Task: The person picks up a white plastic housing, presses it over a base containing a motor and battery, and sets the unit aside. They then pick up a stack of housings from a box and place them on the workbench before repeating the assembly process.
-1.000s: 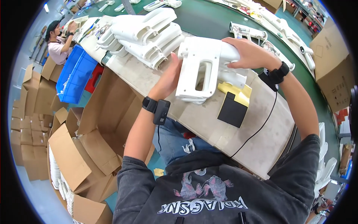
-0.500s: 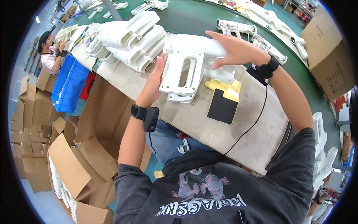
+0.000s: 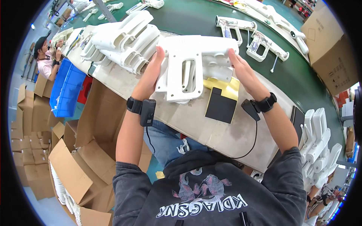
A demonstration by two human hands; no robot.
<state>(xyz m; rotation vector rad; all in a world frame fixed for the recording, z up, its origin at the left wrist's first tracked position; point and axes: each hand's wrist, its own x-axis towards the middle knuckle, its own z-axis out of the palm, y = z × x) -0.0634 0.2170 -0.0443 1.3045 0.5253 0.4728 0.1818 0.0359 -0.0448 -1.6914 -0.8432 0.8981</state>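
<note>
A white, pistol-shaped plastic housing shell [image 3: 174, 77] with a loop handle lies on top of similar shells [image 3: 218, 73] stacked at the table's far side. My left hand [image 3: 151, 75] is closed on its left end, thumb up along the edge and fingers hidden behind. At the opposite end my right hand [image 3: 247, 75] grips the narrow tip, its thumb on the top and the other fingers partly out of sight. Just right of the handle, a black pad [image 3: 220, 107] on yellow backing paper [image 3: 230, 90] rests on the table.
More white shells [image 3: 124, 37] are piled at the left. Beyond runs a green conveyor [image 3: 196, 22] bearing wired half-housings [image 3: 260, 47]. Open cartons [image 3: 71, 165] and a blue bin [image 3: 68, 88] stand left, a carton [image 3: 333, 52] far right. A person [image 3: 45, 60] works at far left.
My right hand has come down from over the shell's right part, fingers spread, to its tip. The top shell now lies more level across the stack.
</note>
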